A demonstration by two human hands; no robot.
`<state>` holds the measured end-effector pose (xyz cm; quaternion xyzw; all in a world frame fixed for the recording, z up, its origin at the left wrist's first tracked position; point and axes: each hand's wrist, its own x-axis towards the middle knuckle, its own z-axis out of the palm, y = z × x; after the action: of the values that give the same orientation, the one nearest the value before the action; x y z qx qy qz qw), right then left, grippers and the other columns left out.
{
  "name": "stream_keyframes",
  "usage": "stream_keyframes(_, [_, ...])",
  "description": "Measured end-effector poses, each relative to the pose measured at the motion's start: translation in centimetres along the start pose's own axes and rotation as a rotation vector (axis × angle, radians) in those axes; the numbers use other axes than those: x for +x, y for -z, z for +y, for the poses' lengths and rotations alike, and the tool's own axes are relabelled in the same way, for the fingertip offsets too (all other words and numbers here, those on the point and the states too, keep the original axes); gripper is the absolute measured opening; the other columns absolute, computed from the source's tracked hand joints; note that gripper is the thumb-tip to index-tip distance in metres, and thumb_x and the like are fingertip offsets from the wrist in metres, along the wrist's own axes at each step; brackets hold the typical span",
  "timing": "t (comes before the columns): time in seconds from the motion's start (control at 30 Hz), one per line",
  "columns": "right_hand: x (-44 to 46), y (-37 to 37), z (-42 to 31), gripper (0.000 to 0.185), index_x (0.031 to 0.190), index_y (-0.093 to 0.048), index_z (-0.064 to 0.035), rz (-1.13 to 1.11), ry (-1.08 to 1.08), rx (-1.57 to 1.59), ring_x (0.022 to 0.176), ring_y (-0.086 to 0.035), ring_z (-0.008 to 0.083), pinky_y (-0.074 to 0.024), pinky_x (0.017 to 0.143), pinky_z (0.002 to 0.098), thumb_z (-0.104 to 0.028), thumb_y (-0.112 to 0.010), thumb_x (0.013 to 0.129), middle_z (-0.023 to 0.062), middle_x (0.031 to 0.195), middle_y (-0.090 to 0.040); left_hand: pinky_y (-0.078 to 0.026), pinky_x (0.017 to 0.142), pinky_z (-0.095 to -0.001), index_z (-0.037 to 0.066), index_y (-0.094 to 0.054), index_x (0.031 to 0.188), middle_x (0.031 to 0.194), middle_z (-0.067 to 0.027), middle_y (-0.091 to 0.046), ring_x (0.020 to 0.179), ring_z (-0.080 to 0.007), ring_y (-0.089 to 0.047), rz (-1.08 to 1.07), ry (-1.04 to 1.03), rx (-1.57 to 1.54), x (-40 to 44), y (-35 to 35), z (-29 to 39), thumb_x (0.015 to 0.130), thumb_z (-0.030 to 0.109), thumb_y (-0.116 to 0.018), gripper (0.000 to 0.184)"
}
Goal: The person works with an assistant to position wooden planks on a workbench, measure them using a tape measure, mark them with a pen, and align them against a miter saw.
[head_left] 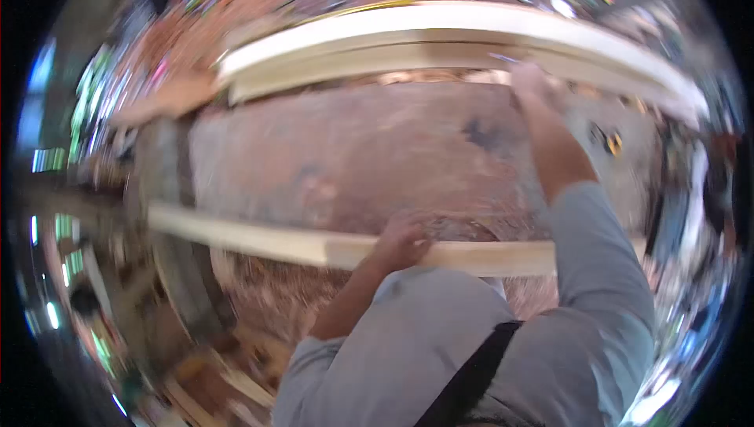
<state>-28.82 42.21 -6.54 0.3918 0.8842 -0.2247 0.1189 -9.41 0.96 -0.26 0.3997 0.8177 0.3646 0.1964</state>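
A long pale wooden board (503, 257) runs across the front, close to my body. My left hand (402, 245) is closed over its far edge, with the fingers blurred. Farther off, pale lengths of wood (353, 54) lie side by side along the back. My right hand (538, 85) reaches out to their near side, its fingers closed around a thin, pen-like stick (504, 58) that points left. Motion blur hides the stick's exact kind and whether its tip touches the wood.
Between the boards lies a stained, reddish-grey work surface (377, 152). A small black and yellow object (611, 142) rests on it at the right. Along the back wood runs a thin yellow strip (377, 7). Timber pieces (212, 380) lie at the lower left.
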Motion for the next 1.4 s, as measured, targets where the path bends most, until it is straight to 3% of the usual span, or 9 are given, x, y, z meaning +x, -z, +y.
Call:
stream_keyframes(0.13, [-0.1,-3.2,4.2,0.043,0.122,-0.065,-0.0114,0.264,0.407,-0.123,0.097,-0.065,0.0392,-0.0495,0.081,0.0533,-0.041,-0.056,0.092,0.0221,0.102,-0.067,-0.032,0.110,-0.0541,0.002,-0.069,0.086,0.137,-0.0102,-0.054,0.134,-0.0317,-0.044,0.065,0.433,0.178,-5.1,-1.9,5.0,0.072,0.038,-0.080,0.040])
stream_keyframes(0.2, [-0.9,-4.8,7.0,0.036,0.104,-0.064,-0.0033,0.436,0.693,0.031,0.101,-0.061,0.0435,-0.0458,0.090,0.0540,-0.036,-0.062,0.090,0.0241,0.109,-0.064,-0.026,0.112,-0.0554,0.004,-0.070,0.085,0.139,-0.0070,-0.050,0.139,-0.0299,-0.035,0.144,0.290,0.183,-7.0,-3.3,4.3,0.065,0.043,-0.081,0.046])
stream_keyframes(0.27, [-3.0,-4.9,8.6,0.051,0.126,-0.053,-0.0007,0.543,0.874,-0.060,0.119,-0.052,0.0428,-0.0403,0.100,0.0506,-0.039,-0.060,0.093,0.0270,0.127,-0.056,-0.025,0.112,-0.0561,0.005,-0.070,0.082,0.138,-0.0084,-0.050,0.138,-0.0297,-0.036,0.116,0.326,0.184,-6.4,-2.1,5.2,0.063,0.042,-0.082,0.044])
stream_keyframes(0.4, [-6.4,-5.3,9.8,0.049,0.123,-0.054,-0.0017,0.607,0.819,-0.214,0.121,-0.052,0.0426,-0.0416,0.100,0.0495,-0.039,-0.062,0.092,0.0267,0.132,-0.053,-0.027,0.107,-0.0570,0.008,-0.072,0.086,0.133,-0.0085,-0.054,0.134,-0.0289,-0.040,0.059,0.212,0.261,-6.3,-5.0,1.5,0.056,0.042,-0.084,0.047])
stream_keyframes(0.57, [-12.6,-4.3,8.9,0.047,0.121,-0.057,-0.0030,0.086,0.567,0.040,0.125,-0.049,0.0460,-0.0404,0.103,0.0509,-0.034,-0.069,0.088,0.0289,0.137,-0.050,-0.026,0.107,-0.0522,0.013,-0.074,0.092,0.131,-0.0050,-0.056,0.133,-0.0260,-0.041,-0.036,0.172,0.297,-6.4,-4.7,1.7,0.060,0.043,-0.080,0.045])
stream_keyframes(0.8, [-23.0,-5.5,10.2,0.036,0.107,-0.068,-0.0019,-0.045,0.932,0.184,0.101,-0.065,0.0235,-0.0509,0.084,0.0375,-0.016,-0.073,0.074,0.0132,0.109,-0.070,-0.038,0.103,-0.0471,0.009,-0.073,0.103,0.124,-0.0119,-0.063,0.120,-0.0315,-0.053,0.030,0.190,-0.200,-6.7,-5.4,-1.1,0.063,0.045,-0.080,0.055])
stream_keyframes(0.9, [-24.2,-5.9,11.7,0.043,0.109,-0.067,-0.0041,-0.328,0.519,0.170,0.097,-0.065,0.0257,-0.0524,0.083,0.0421,-0.025,-0.079,0.074,0.0124,0.105,-0.071,-0.048,0.091,-0.0471,0.010,-0.073,0.105,0.112,-0.0170,-0.066,0.104,-0.0361,-0.061,0.166,0.046,0.137,-8.4,0.6,3.2,0.070,0.035,-0.079,0.043])
stream_keyframes(1.23, [-40.6,-2.9,16.4,0.072,0.138,-0.050,-0.0157,-0.078,0.550,0.108,0.130,-0.048,0.0363,-0.0329,0.109,0.0560,-0.034,-0.077,0.074,0.0138,0.141,-0.052,-0.045,0.098,-0.0459,0.009,-0.072,0.107,0.120,-0.0149,-0.061,0.116,-0.0380,-0.054,0.112,0.044,0.429,-16.0,7.6,-6.1,0.051,0.021,-0.092,0.061])
stream_keyframes(1.4, [-42.4,-3.4,17.0,0.061,0.126,-0.057,-0.0182,0.131,0.592,-0.081,0.119,-0.055,0.0353,-0.0322,0.109,0.0536,-0.047,-0.076,0.075,0.0131,0.116,-0.065,-0.049,0.090,-0.0457,0.006,-0.072,0.107,0.102,-0.0178,-0.069,0.098,-0.0365,-0.064,-0.261,0.140,0.224,-13.0,12.1,-4.9,0.064,0.031,-0.085,0.052])
